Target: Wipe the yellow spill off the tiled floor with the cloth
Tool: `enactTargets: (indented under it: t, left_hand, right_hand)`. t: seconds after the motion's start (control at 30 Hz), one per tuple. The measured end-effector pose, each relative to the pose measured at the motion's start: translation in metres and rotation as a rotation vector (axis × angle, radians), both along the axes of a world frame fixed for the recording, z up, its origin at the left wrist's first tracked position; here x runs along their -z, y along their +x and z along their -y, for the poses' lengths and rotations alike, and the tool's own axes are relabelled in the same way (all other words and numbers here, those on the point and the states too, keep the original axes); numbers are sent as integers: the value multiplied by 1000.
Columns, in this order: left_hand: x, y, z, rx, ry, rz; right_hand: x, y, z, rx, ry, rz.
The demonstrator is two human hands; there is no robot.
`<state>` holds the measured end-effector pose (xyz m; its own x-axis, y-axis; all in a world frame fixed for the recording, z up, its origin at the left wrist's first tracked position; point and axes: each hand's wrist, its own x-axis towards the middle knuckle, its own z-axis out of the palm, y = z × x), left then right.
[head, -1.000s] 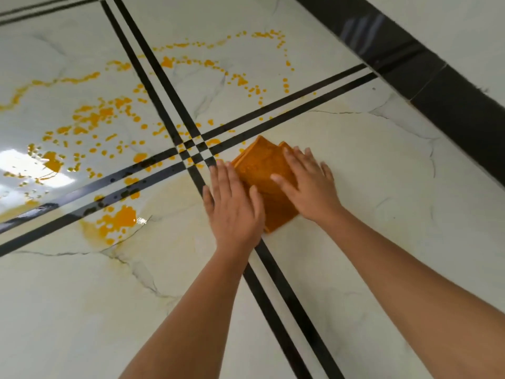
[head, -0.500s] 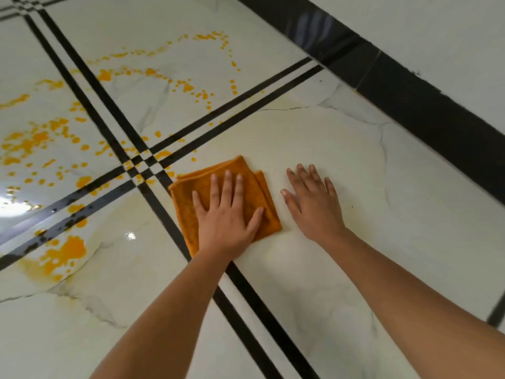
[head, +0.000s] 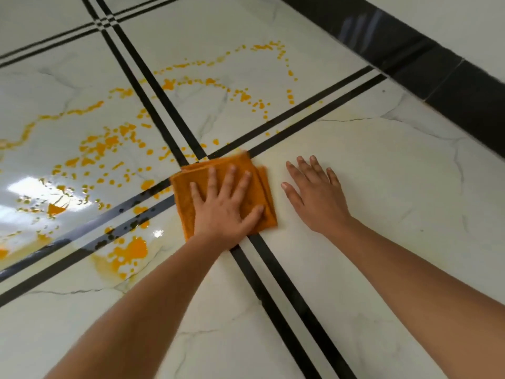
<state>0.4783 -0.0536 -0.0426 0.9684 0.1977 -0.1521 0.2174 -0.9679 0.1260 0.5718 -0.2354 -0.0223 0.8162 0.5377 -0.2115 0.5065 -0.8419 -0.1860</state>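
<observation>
1. I see glossy white marble-veined floor tiles (head: 382, 187) filling the frame.
2. Paired black inlay strips (head: 297, 296) cross mid-frame.
3. Upper right: glossy black skirting band (head: 410, 56) under a pale wall (head: 470, 17).
4. Bright light reflection (head: 30, 187), left edge.

Glossy, mirror-smooth, marble-look tiled floor (head: 382, 201) with equally shiny black inlay strips (head: 294, 296), wet, beaded yellow spill (head: 134, 250) glistening on top, soft, napped, matt orange cloth (head: 183, 203), polished, reflective black skirting (head: 410, 58) along the wall.
</observation>
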Motion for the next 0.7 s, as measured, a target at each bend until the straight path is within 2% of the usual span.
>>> enactTargets:
  t: [0.07, 0.1, 0.23, 0.37, 0.4, 0.53, 0.63, 0.7]
  left_hand:
    - [2, -13, -6, 253, 40, -52]
    - [0, -10, -17, 275, 35, -58]
    - [1, 8, -31, -45, -3, 2]
    - [4, -32, -27, 196, 27, -16]
    - [3, -34, -37, 201, 24, -27]
    - [0, -41, -51, -81, -26, 5]
    - [5, -81, -42, -4, -11, 12]
    - [5, -87, -54, -67, -34, 21]
  right_hand:
    - [3, 1, -8, 11, -3, 13]
    - [5, -2, -14, 21, -6, 16]
    - [9, -21, -27, -17, -25, 16]
    - [11, -31, -32, -47, -27, 3]
    - [12, -35, -33, -41, -30, -6]
    - [6, -46, -36, 6, -42, -66]
    - [1, -60, -50, 3, -15, -44]
    - [2, -71, -62, 16, 27, -52]
